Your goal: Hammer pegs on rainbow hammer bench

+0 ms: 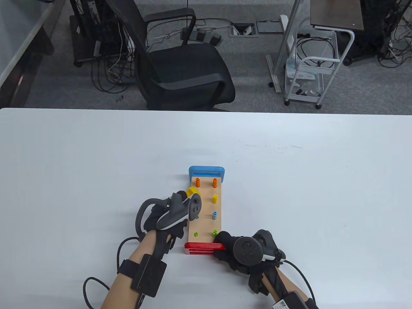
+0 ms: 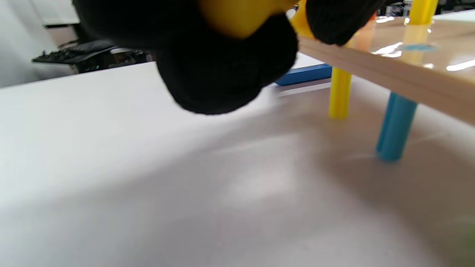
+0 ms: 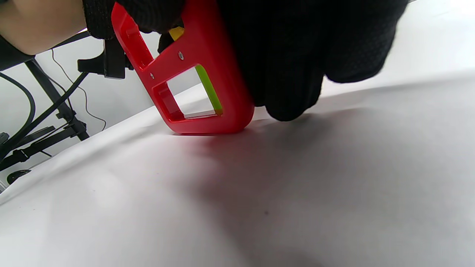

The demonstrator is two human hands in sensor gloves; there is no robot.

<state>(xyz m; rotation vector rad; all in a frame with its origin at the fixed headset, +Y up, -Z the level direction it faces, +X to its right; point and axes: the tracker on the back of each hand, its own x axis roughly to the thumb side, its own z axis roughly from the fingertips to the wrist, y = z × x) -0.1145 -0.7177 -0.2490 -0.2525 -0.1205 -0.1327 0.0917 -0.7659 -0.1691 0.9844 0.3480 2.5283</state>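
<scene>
Your left hand sits left of centre, its gloved fingers curled round something yellow, forearm angling in from the near edge. Your right hand lies nearer and to the right, fingers wrapped over a red edge, knuckles low.
</scene>
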